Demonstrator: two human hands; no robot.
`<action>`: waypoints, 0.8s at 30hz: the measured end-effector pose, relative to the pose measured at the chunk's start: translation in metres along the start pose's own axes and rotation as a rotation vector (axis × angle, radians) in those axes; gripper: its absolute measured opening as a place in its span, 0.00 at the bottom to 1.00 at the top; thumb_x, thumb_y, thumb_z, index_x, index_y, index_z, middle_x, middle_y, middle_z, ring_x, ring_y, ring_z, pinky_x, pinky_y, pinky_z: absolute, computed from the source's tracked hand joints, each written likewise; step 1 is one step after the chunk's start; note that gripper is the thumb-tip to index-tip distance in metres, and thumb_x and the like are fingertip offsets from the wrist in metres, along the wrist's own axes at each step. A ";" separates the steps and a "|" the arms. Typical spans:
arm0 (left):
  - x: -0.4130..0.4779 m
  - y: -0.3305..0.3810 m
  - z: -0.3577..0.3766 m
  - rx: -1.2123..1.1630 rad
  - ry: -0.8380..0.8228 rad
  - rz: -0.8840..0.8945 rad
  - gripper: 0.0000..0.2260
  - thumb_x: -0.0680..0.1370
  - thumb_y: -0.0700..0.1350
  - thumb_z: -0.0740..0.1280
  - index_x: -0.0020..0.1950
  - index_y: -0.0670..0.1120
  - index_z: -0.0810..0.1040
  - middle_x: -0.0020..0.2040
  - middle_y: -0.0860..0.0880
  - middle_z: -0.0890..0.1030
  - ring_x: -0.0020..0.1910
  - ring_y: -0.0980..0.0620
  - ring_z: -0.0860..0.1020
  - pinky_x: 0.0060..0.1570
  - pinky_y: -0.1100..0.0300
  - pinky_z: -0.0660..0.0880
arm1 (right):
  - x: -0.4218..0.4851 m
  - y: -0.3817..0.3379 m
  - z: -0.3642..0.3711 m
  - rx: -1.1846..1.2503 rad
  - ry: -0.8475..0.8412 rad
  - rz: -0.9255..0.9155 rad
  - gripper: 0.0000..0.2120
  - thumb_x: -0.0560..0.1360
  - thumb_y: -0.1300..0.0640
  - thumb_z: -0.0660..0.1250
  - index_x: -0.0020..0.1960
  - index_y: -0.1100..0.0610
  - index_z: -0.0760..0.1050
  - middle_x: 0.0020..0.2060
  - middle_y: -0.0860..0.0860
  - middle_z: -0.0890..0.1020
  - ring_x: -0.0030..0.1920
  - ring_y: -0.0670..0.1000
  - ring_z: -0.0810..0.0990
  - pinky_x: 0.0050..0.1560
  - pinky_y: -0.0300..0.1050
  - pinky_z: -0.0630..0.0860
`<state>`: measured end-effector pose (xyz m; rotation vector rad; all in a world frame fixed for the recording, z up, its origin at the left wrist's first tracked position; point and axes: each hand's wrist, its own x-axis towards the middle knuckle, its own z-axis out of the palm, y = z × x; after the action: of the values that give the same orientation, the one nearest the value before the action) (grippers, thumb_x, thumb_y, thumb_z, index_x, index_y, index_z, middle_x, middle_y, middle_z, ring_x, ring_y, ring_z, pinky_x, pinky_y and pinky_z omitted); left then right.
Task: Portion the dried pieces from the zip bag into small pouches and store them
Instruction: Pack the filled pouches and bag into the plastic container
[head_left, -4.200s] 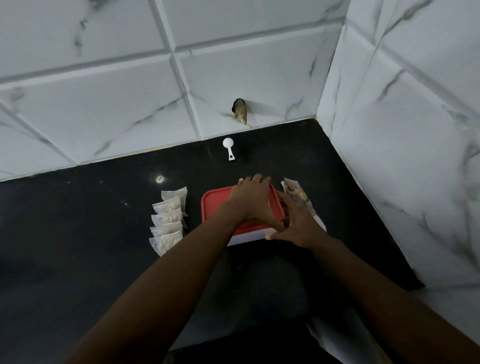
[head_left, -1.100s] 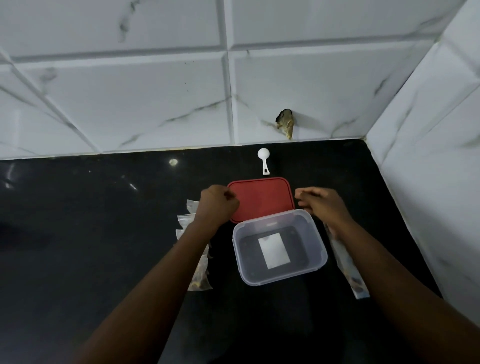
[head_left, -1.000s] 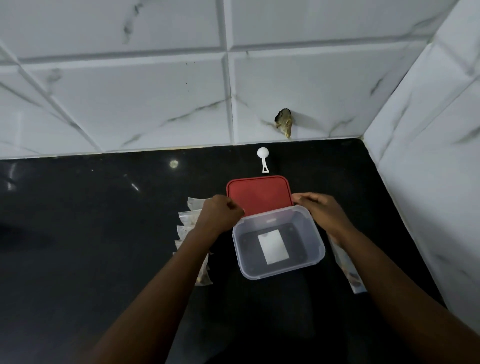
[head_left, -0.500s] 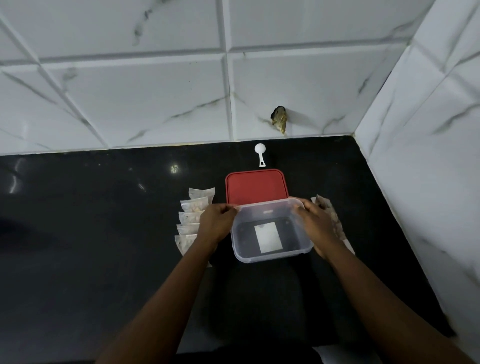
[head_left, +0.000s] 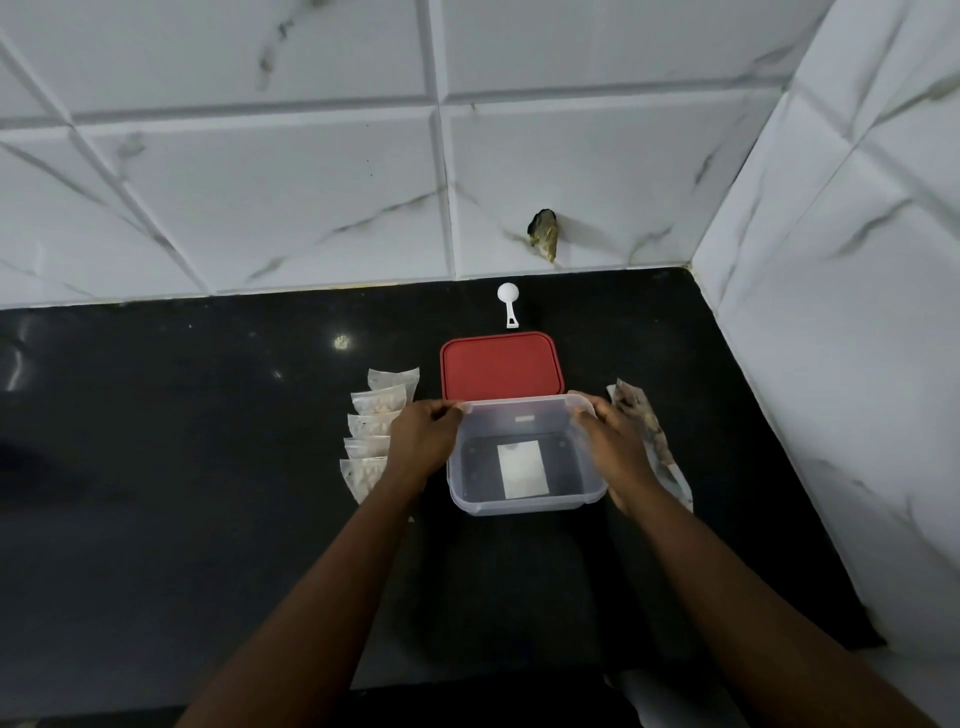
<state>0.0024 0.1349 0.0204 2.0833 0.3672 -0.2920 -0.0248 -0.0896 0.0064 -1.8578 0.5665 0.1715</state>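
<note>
I'm seeing the left hand (head_left: 423, 441) and right hand (head_left: 615, 452) each curling a tight grip over a far corner of the clear tub (head_left: 524, 506), mid-tabletop (head_left: 208, 467). Filled pouches (head_left: 371, 436) are lying at its nine o'clock, with the zip bag (head_left: 644, 431) at three and the red lid (head_left: 501, 366) at twelve.

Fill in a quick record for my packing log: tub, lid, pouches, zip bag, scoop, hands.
tub: clear tub, open, no pouches inside
lid: red lid, flat, behind tub
pouches: row of small pouches left of tub
zip bag: zip bag lying right of tub
scoop: white scoop behind lid
hands: left hand, right hand grip tub's sides
</note>
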 end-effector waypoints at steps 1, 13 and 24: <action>-0.001 0.002 -0.001 0.015 0.000 0.003 0.12 0.84 0.48 0.66 0.64 0.46 0.83 0.52 0.51 0.84 0.44 0.57 0.79 0.43 0.63 0.73 | -0.001 0.000 -0.002 0.010 -0.004 -0.029 0.17 0.84 0.48 0.61 0.71 0.47 0.73 0.58 0.43 0.76 0.52 0.42 0.75 0.48 0.41 0.73; -0.005 0.098 0.041 0.385 -0.341 0.676 0.10 0.82 0.45 0.70 0.63 0.48 0.82 0.62 0.51 0.83 0.58 0.60 0.77 0.56 0.71 0.69 | -0.006 0.016 -0.081 -0.160 0.257 -0.066 0.07 0.80 0.55 0.69 0.56 0.54 0.82 0.49 0.48 0.83 0.48 0.45 0.81 0.45 0.38 0.73; 0.020 0.147 0.148 0.845 -0.726 0.871 0.18 0.80 0.37 0.67 0.69 0.47 0.79 0.68 0.45 0.77 0.67 0.46 0.75 0.68 0.52 0.72 | 0.003 0.060 -0.109 -0.421 0.192 0.070 0.16 0.74 0.53 0.75 0.56 0.62 0.83 0.50 0.58 0.85 0.55 0.57 0.83 0.53 0.44 0.74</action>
<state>0.0668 -0.0617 0.0545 2.4871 -1.2610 -0.7010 -0.0665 -0.2058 -0.0070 -2.2799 0.7731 0.1688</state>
